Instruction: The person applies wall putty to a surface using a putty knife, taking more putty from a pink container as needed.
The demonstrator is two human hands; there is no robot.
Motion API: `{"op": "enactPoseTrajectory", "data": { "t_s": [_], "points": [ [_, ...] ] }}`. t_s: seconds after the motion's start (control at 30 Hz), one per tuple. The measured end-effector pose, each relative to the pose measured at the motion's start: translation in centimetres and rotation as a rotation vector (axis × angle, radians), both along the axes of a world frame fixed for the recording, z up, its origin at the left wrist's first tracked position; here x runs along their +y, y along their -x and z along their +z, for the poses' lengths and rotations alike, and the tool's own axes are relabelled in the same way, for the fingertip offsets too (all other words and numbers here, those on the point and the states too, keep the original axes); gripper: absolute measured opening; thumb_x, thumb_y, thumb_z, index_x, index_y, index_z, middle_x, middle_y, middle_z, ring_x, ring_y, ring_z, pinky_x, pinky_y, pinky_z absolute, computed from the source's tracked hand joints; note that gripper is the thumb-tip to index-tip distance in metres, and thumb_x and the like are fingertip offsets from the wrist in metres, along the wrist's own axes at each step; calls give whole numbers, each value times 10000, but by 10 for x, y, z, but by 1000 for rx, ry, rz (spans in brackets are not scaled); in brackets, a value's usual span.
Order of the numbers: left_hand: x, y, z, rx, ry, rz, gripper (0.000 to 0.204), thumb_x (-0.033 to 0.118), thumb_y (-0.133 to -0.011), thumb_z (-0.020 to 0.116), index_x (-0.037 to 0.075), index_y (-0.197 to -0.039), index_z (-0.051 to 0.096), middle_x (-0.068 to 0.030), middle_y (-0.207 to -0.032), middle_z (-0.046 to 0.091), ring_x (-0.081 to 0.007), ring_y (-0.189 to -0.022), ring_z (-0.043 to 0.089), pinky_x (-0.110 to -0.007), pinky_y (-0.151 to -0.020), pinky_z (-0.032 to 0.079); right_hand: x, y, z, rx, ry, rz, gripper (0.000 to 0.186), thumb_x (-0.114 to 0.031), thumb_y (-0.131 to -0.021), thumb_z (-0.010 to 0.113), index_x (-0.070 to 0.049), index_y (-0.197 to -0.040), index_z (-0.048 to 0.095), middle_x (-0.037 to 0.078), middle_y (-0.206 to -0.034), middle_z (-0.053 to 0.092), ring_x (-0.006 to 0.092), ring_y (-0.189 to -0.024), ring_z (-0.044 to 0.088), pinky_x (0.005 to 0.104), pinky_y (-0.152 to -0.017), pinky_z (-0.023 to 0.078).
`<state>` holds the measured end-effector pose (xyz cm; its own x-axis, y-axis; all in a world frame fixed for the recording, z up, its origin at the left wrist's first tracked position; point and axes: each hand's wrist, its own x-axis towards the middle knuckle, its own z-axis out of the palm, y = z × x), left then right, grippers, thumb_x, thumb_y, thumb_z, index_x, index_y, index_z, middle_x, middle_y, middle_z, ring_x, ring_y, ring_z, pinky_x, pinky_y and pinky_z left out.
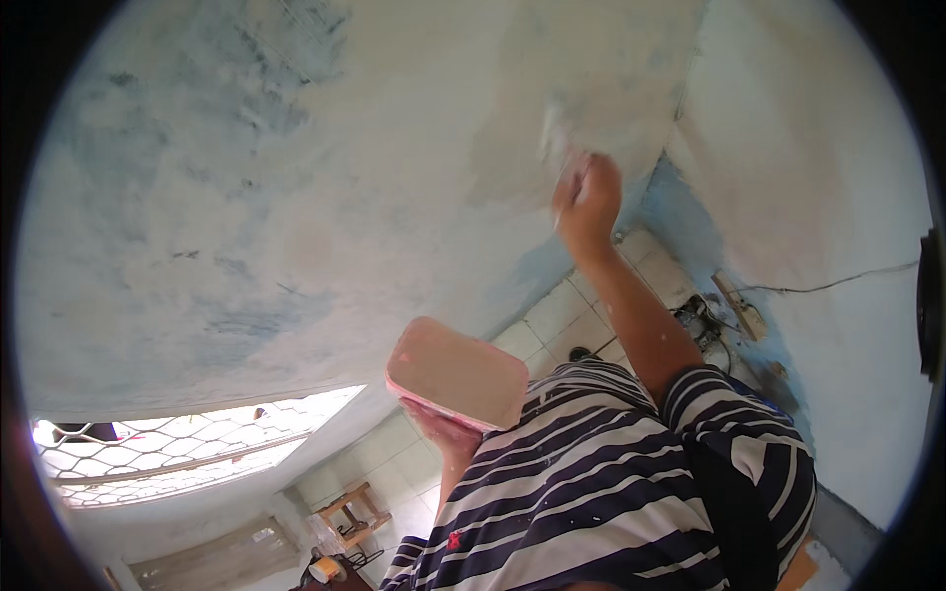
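Observation:
My left hand is wrapped round a rounded rectangular pink tub from its near side and below. Smooth beige paint fills the tub, which is held in front of my chest. Raised ahead and to the right, my right hand is closed on a pale, brush-like tool, smeared by motion. The tool's far end is at or close to the wall, beside a damp-looking beige patch; whether it touches cannot be told. The wall is whitish, with blue-grey blotches showing at the left.
A second wall meets the first at a corner on the right. A cable runs along it to a wooden piece. A latticed window opens at lower left. A wooden stool stands on the tiled floor.

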<state>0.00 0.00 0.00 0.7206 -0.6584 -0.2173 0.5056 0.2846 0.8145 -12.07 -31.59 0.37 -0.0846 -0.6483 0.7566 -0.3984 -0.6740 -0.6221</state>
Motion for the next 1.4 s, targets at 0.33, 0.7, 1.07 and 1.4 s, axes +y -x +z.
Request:
{"op": "enactPoseTrajectory", "data": {
  "t_s": [0.33,0.7,1.07,1.4],
  "points": [
    [-6,-73,34,-124,-72,-8,695,636,-975,368,140,-1460,340,-79,-1408,449,-252,-1270,460,-421,-1059,402,84,-88,5,72,89,237,213,-14,-801,589,-33,-1009,630,113,-934,618,298,-999,614,551,-964,409],
    [-2,-91,-6,62,-29,-139,678,618,-984,369,142,-1466,336,-70,-1426,435,-247,-1285,447,-411,-1075,389,36,-30,-3,235,-11,-41,262,-32,-784,611,-44,-1046,627,146,-1015,667,339,-992,620,567,-1086,293],
    [4,-81,16,4,-110,-285,666,612,-985,377,141,-1456,346,-74,-1406,450,-243,-1263,464,-409,-1055,408,-60,65,8,110,-128,-435,224,-67,-900,575,-3,-1102,650,170,-949,675,298,-803,661,396,-835,521],
    [23,-29,16,151,-227,-320,670,617,-983,376,136,-1449,352,-74,-1400,454,-241,-1252,472,-406,-1044,419,27,132,-51,-80,-509,-383,218,-44,-888,509,23,-1034,657,175,-976,688,323,-889,658,373,-823,512]
  ]
}}
